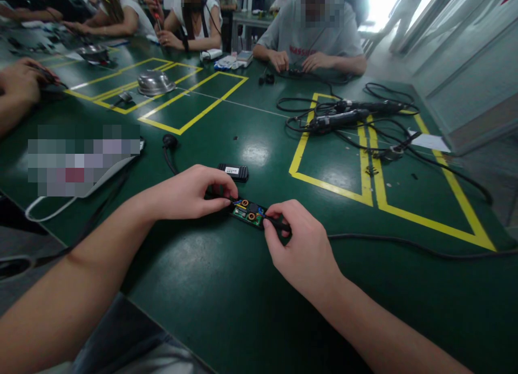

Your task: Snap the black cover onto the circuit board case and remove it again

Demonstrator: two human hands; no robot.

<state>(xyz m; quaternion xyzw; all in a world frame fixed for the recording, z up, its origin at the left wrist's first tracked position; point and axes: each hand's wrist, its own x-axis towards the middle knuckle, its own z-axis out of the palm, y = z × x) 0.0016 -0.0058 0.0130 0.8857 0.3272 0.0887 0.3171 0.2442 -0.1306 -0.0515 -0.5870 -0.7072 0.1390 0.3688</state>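
Between my hands a small green circuit board [243,213] with copper coils and thin coloured wires sits in an open black casing near the table's front. My left hand [198,193] is closed at the casing's left end, thumb and forefinger pinching around the black cable there. At the opposite end my right hand [297,236] grips the black cable [279,223] where it meets the casing. That cable runs off to the right across the table. Just behind the board lies a black ribbed cover [233,172] with a white label. My other left fingers are partly hidden.
A plug [170,142] on a black cable lies behind my left hand. Electric screwdrivers [340,119] with tangled cords rest at the back right, by yellow tape rectangles [332,183]. Metal bowls [154,83] stand at the back left. Several people work around the green table [194,287].
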